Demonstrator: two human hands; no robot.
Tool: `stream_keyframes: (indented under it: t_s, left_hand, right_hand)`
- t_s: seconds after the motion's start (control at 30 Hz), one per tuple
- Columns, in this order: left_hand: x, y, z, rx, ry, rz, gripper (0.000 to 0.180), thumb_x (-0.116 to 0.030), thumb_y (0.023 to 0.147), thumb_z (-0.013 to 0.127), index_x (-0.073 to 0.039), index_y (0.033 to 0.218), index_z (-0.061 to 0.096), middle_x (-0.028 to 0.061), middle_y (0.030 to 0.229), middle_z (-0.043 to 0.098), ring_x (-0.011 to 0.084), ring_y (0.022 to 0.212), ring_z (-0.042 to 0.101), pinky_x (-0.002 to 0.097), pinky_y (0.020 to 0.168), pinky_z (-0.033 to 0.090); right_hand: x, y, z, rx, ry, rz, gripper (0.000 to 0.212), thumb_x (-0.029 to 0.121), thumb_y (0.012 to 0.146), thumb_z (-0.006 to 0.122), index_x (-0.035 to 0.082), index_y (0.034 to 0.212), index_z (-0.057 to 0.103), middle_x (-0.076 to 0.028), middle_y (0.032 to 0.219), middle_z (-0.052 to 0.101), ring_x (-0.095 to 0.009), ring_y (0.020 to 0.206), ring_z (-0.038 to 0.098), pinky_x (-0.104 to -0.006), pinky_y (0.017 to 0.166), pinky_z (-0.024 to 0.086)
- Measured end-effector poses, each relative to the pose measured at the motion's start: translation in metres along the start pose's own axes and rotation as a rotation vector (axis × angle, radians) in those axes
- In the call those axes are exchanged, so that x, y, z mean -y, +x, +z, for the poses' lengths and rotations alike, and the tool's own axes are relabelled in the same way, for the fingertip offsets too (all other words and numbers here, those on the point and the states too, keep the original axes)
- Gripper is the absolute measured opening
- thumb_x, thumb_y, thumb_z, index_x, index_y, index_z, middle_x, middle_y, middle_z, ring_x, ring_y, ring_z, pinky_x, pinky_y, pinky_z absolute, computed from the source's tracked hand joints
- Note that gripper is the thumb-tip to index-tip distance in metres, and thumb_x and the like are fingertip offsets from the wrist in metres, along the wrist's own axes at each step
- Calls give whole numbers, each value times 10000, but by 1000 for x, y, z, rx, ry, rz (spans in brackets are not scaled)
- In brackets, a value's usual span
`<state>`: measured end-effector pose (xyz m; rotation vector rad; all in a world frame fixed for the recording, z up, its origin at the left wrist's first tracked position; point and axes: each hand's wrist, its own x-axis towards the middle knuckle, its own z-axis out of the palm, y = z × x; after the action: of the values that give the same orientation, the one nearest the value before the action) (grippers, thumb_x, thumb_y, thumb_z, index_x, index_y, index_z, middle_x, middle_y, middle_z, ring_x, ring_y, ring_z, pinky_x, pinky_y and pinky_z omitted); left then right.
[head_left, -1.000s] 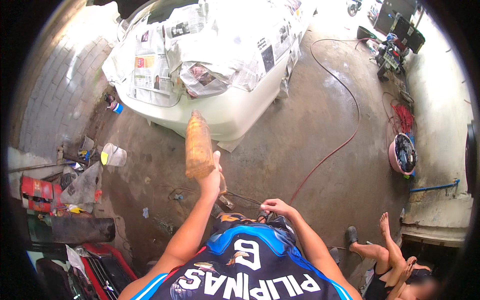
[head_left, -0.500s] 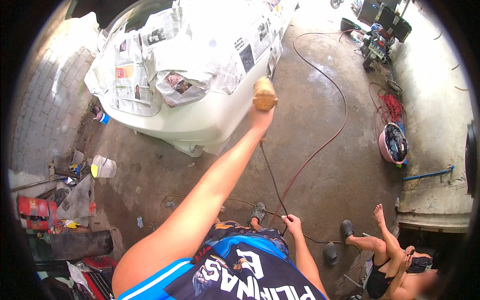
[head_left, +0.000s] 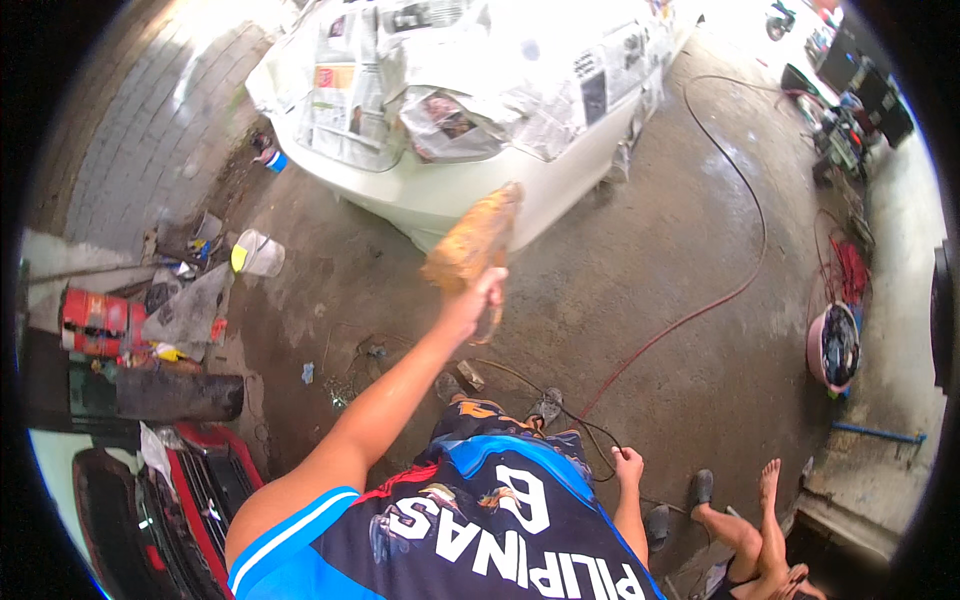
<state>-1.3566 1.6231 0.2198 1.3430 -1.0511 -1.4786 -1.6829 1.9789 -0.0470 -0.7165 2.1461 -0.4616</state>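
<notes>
My left hand (head_left: 474, 302) is closed around the handle of a yellow-brown, crusted spray gun (head_left: 472, 238), blurred by motion. It is raised in front of the lower corner of a white car body (head_left: 385, 190). Sheets of newspaper (head_left: 350, 110) cover much of the car's upper part. Whether the gun touches the car cannot be told. Low beside my right hip, my right hand (head_left: 627, 466) is closed on a thin dark hose (head_left: 590, 422), which loops by my legs.
A red hose (head_left: 690, 318) curves across the concrete floor. A whitish bucket (head_left: 258, 254) and car parts (head_left: 190, 500) lie left. A pink basin (head_left: 833, 345) and a motorcycle (head_left: 840, 140) stand along the right wall. Another person's bare leg (head_left: 770, 510) reaches in at lower right.
My left hand has drawn the spray gun back from the car's side, nearer to my body, and its angle has turned. My view has shifted, so the scene sits further right.
</notes>
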Motion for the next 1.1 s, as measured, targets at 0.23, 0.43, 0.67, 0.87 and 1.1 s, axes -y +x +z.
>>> stream_keyframes:
  t_s: [0.23, 0.43, 0.67, 0.87, 1.1]
  left_hand:
    - [-37, 11, -149, -540, -182, 170, 125, -127, 790, 664, -93, 744, 552, -10, 606, 514, 91, 486, 486, 250, 452, 414]
    - [-10, 1, -131, -380, -140, 128, 191, -244, 815, 664, -154, 715, 528, -36, 611, 505, 76, 526, 475, 229, 521, 397]
    - [45, 13, -64, -274, 608, 727, 458, -228, 724, 779, -42, 1053, 519, 167, 797, 675, 322, 752, 683, 390, 619, 526]
    - [139, 23, -79, 17, 1032, 247, 562, -267, 659, 798, -66, 1057, 457, 177, 793, 660, 396, 814, 648, 489, 649, 508]
    - [245, 10, -110, -56, 603, 218, 434, -262, 660, 781, -55, 980, 575, 136, 888, 695, 341, 816, 674, 444, 657, 516]
  right_hand:
    - [37, 19, 13, 130, -13, -22, 352, 387, 795, 694, 55, 914, 706, -113, 793, 698, -232, 727, 661, -359, 694, 503]
    - [54, 26, 11, 63, -85, -114, 312, 346, 819, 672, 42, 887, 696, -103, 744, 692, -199, 688, 659, -342, 660, 493]
    - [50, -7, 16, 9, -130, -131, 324, 353, 836, 654, 34, 884, 682, -120, 768, 690, -236, 697, 658, -355, 658, 489]
    - [48, -60, 21, 107, -165, -131, 321, 340, 840, 657, 20, 864, 673, -132, 690, 655, -214, 611, 611, -362, 618, 473]
    - [53, -94, 7, 247, -359, -76, 324, 333, 844, 660, 10, 856, 685, -114, 700, 677, -195, 640, 640, -340, 637, 488]
